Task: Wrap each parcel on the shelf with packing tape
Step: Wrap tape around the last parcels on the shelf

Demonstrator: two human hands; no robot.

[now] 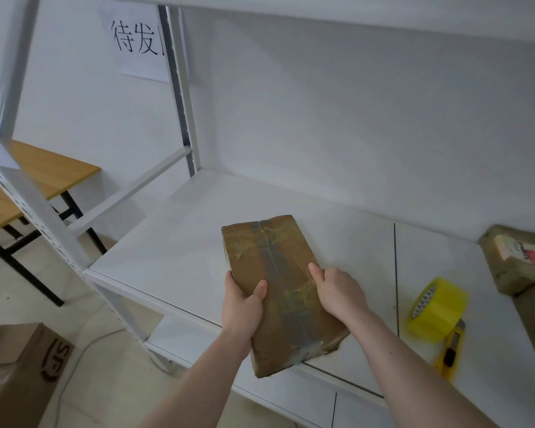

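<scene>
Flat brown parcel [278, 288] on the white shelf [173, 242], near end jutting past the shelf's front edge, long axis running from that edge toward the back wall, tilted slightly left. Bare shelf surface left of and behind the parcel. Left hand [243, 307] gripping the parcel's left edge, thumb on top; right hand [337, 293] gripping its right edge, fingers curled under. Right of the parcel: yellow tape roll [437, 310] touching a yellow utility knife [450, 353]; farther right, a second parcel [519, 257].
</scene>
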